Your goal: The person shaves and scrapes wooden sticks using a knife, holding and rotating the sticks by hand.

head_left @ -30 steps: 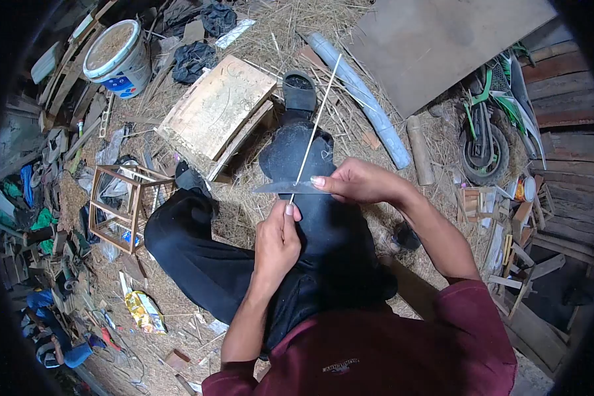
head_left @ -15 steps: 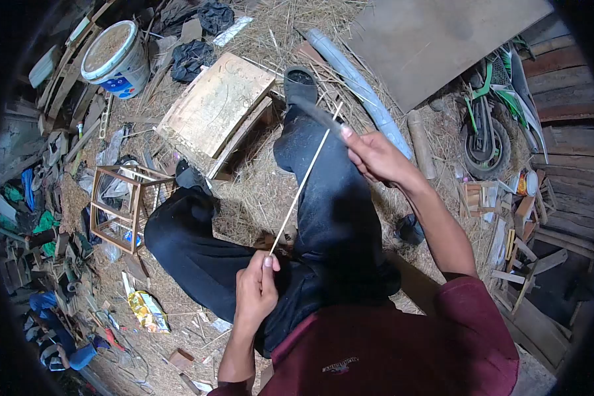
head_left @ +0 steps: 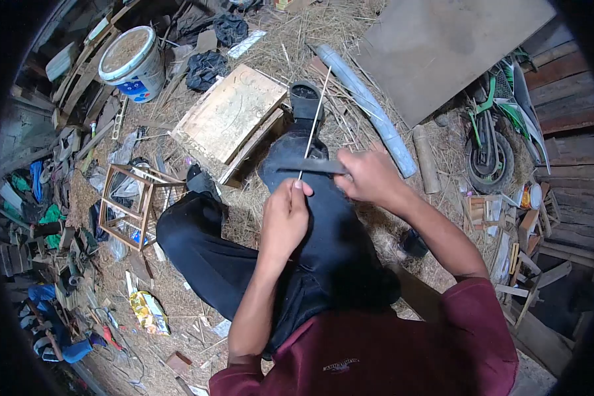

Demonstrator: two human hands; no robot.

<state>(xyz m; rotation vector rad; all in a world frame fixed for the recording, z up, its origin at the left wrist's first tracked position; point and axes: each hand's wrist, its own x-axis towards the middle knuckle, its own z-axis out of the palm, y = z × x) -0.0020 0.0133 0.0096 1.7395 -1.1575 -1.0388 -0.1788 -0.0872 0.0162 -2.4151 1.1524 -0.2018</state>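
A thin pale strip [head_left: 318, 112] slants up and away over my outstretched leg. My left hand [head_left: 286, 218] is closed on its near end, thumb on top. My right hand [head_left: 371, 177] grips the handle end of a knife; the handle itself is mostly hidden by the fingers. The grey blade [head_left: 310, 165] lies across the strip just beyond my left fingertips, pointing left. Under both hands is a dark pad [head_left: 280, 158] on the trouser leg.
Beyond my left leg stand a wooden block bench [head_left: 232, 113] and a wood-framed cage [head_left: 124, 206]. A bucket [head_left: 133, 69] is at the upper left, a bamboo pole [head_left: 369, 109] ahead, a motorbike wheel [head_left: 490, 162] at right. Another person [head_left: 53, 330] is at lower left.
From the far part of the strip, the knife has come back near my left hand. My left hand has moved forward with the strip. The view has shifted slightly.
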